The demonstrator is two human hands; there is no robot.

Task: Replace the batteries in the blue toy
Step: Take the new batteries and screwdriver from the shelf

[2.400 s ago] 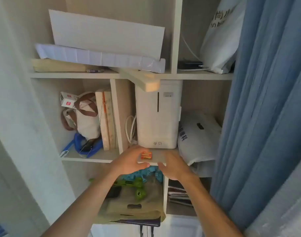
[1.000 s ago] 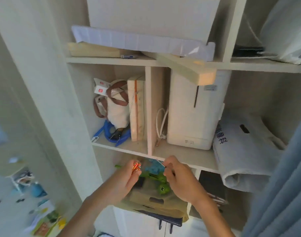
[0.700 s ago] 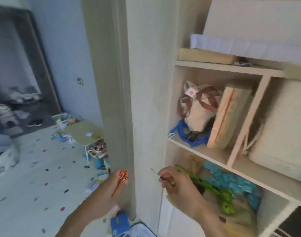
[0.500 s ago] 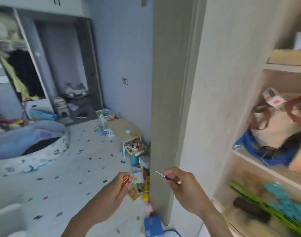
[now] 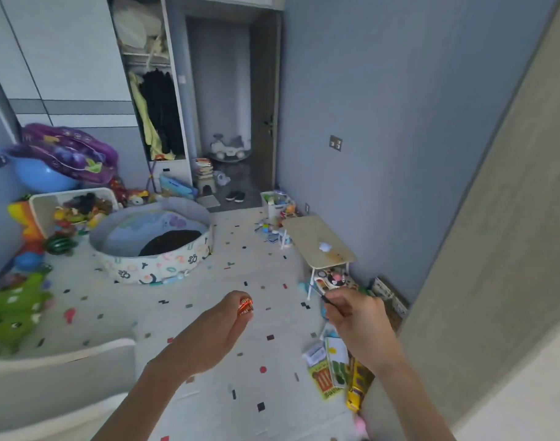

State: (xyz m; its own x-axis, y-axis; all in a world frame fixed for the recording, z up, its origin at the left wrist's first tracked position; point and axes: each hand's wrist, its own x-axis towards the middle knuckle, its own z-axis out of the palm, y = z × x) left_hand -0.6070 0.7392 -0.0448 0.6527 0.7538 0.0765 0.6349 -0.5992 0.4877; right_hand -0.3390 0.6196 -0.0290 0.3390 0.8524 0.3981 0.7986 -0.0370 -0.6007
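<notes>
We hold both hands out over the pale speckled floor mat (image 5: 208, 313). Our left hand (image 5: 208, 338) has its grip closed on small orange-red foil-wrapped batteries (image 5: 245, 307), their ends poking out past the fingertips and pointing away from us. Our right hand (image 5: 356, 316) pinches a thin dark metal screwdriver (image 5: 320, 292), its slim shaft slanting up and to the left. A low beige folding counter (image 5: 317, 243) stands near the blue-grey wall.

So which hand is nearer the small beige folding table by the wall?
Right. The right hand, holding a thin tool, sits just below the table's near leg; the left hand, gripping orange batteries, is further left over the mat.
</notes>
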